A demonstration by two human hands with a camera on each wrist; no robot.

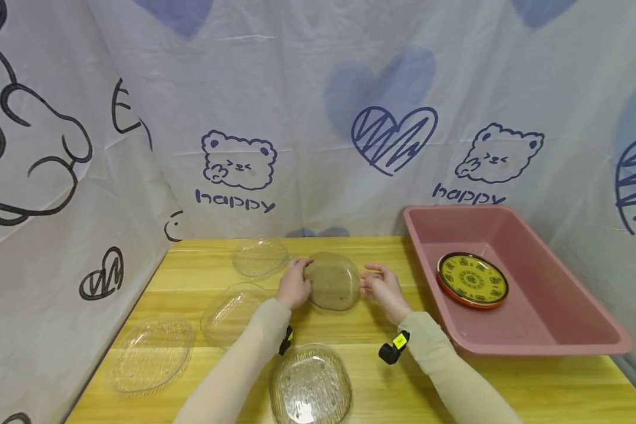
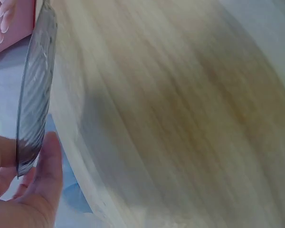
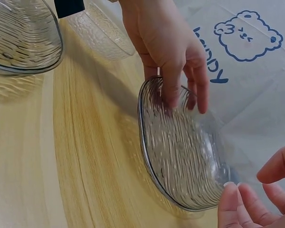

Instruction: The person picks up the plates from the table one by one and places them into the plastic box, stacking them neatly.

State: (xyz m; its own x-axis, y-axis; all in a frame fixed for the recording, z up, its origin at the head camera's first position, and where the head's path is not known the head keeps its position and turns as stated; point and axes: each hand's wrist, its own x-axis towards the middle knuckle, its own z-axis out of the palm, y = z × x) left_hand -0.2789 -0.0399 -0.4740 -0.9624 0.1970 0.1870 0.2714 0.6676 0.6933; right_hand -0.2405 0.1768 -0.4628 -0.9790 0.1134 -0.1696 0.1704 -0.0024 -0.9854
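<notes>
My left hand [image 1: 295,285] pinches the left rim of a smoky grey, clear plate [image 1: 333,282] with rounded corners. Ribbed texture shows on this plate [image 3: 180,147] in the right wrist view, where the thumb of the left hand [image 3: 164,52] lies over its rim. The left wrist view catches the plate [image 2: 37,90] nearly edge-on, held above the table. My right hand [image 1: 384,291] is at the opposite side, thumb and fingers apart, gripping nothing. Its fingertips [image 3: 231,192] come close to the plate's rim; whether they touch it I cannot tell.
Another greyish ribbed plate [image 1: 311,386] lies at the front of the wooden table [image 1: 392,383]. Clear plates sit at left: one near [image 1: 153,356], one middle [image 1: 233,312], one far [image 1: 259,258]. At right, a pink basin [image 1: 535,318] holds a yellow patterned round dish [image 1: 473,280].
</notes>
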